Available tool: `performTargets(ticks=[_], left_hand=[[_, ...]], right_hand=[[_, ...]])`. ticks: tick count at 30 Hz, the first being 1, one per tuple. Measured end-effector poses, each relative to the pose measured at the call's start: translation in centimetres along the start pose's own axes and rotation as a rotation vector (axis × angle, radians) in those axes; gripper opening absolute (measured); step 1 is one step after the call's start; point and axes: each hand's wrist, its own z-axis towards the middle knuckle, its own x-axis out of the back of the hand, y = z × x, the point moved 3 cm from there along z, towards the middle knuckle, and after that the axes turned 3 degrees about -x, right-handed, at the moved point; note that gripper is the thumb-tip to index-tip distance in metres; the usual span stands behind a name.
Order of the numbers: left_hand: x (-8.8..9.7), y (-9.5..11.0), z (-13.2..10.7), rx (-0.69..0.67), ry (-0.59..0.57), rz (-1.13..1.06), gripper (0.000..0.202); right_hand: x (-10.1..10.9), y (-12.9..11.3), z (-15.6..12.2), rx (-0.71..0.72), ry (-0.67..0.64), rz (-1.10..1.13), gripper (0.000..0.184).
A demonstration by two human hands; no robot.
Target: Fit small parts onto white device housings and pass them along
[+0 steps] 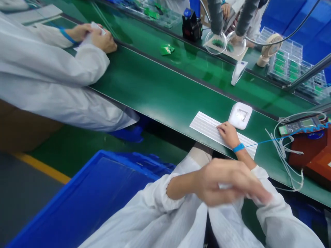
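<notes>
My right hand, with a blue wrist strap and its blue cord, lies palm down on a white ribbed sheet on the green belt. Its fingers rest flat on the sheet. Just beyond its fingertips sits a white rounded housing. My left hand hovers over my lap, nearer to me than the belt's edge and smeared by motion. Its fingers are curled around a small white piece that I cannot make out clearly.
A co-worker in a white coat stands at the left, both hands on something white. A blue crate is at lower left. A red fixture with a meter and loose white cables is on the right. A fan and trays of green boards lie across the belt.
</notes>
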Motion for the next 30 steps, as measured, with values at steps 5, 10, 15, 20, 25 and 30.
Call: performTargets(ticks=[5, 10, 15, 20, 25, 30], left_hand=[[7.0, -8.9, -0.9, 0.141, 0.43, 0.463, 0.03], [11.3, -16.5, -3.1, 0.343, 0.393, 0.812, 0.034], [11.5, -18.2, -3.4, 0.393, 0.283, 0.92, 0.031], [11.3, -18.4, -3.9, 0.356, 0.256, 0.984, 0.027], [11.9, -18.3, -4.3, 0.364, 0.238, 0.972, 0.023], [13.0, -19.5, 2.2, 0.326, 0.214, 0.795, 0.029]], right_hand=[[0.6, -1.1, 1.7, 0.006, -0.19, -0.153, 0.022], [1.7, -2.0, 3.9, 0.04, -0.402, -0.309, 0.02], [1.6, -2.5, 5.9, 0.062, -0.491, -0.34, 0.013], [2.3, -3.2, 5.4, 0.072, -0.478, -0.311, 0.008], [7.2, -0.7, 1.8, 0.063, -0.065, 0.143, 0.011], [11.9, 6.6, -0.4, -0.148, 0.435, 0.401, 0.011]])
